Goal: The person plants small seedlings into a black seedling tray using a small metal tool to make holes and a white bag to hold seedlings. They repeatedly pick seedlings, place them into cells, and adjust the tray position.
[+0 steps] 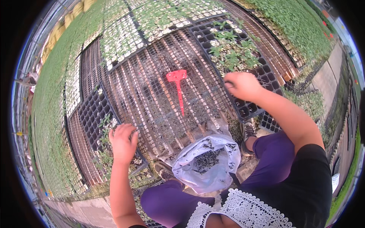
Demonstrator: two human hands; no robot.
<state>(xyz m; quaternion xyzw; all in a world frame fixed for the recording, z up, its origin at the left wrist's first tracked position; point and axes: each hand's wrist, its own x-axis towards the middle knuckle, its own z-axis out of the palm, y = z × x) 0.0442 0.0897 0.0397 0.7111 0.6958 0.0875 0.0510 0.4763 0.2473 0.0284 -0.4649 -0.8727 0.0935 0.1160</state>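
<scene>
My left hand (123, 144) hovers at the edge of a black plug tray (92, 115), its fingers apart and no held thing visible. Several leafy seedlings (104, 159) lie or stand at the near end of this tray, partly behind the hand. My right hand (243, 86) is at the inner edge of another black plug tray (269, 75), its fingers curled. Whether it pinches anything is hidden. Green seedlings with pale, crumbly root plugs (235, 52) are heaped on that tray, just beyond the hand. Its near cells look dark.
A red T-shaped plastic marker (176, 76) lies on the slatted bench (159, 94) between the trays. Before my knees sits an open white plastic bag (182, 164) with dark growing medium inside. Densely planted seedling trays (122, 42) spread beyond. A concrete path (332, 68) runs at right.
</scene>
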